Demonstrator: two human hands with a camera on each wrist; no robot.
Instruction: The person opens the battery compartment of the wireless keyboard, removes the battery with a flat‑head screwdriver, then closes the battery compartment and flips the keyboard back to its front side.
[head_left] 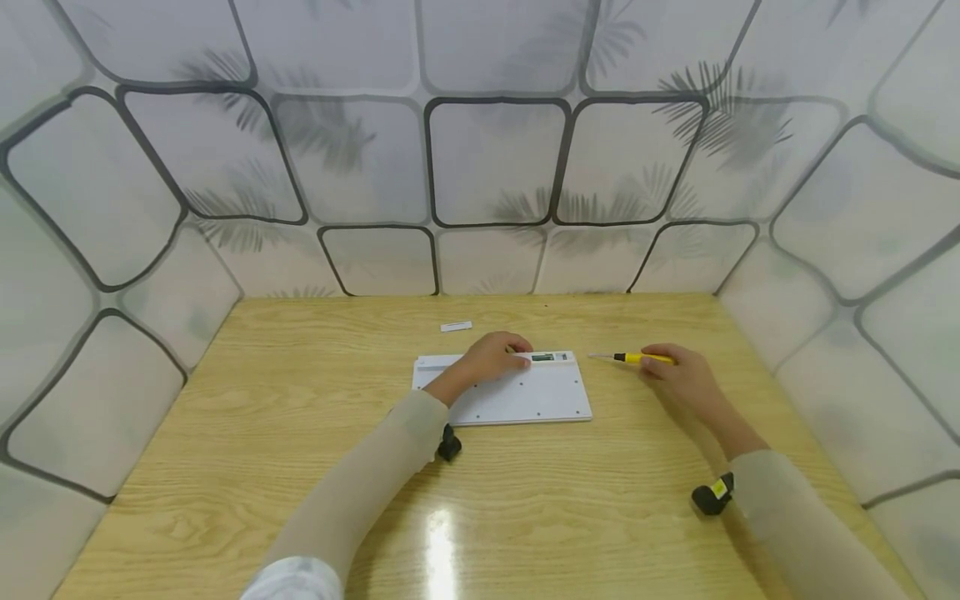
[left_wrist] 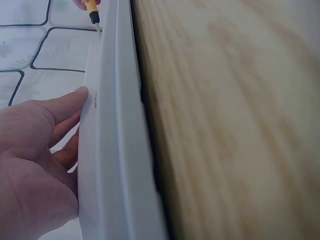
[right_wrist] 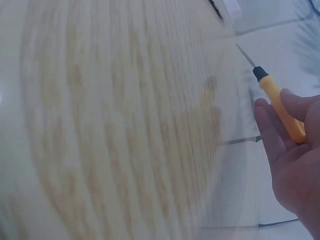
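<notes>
A flat white keyboard (head_left: 525, 400) lies underside up on the wooden table, with small dark screw holes across its back. Along its far edge, an uncovered battery slot (head_left: 543, 357) shows something dark green inside. My left hand (head_left: 491, 357) grips that far edge just left of the slot. In the left wrist view, its thumb lies against the white casing and the other fingers bend behind it, partly hidden. Right of the keyboard, my right hand (head_left: 681, 375) holds a yellow screwdriver (right_wrist: 280, 107) by its handle. The thin metal shaft points left, a short way from the keyboard's corner.
A small white strip, seemingly a battery cover (head_left: 456, 327), lies behind the keyboard. Patterned cloth walls (head_left: 495, 162) rise at the back and both sides of the table (head_left: 570, 517). Black wrist cameras hang beneath both sleeves.
</notes>
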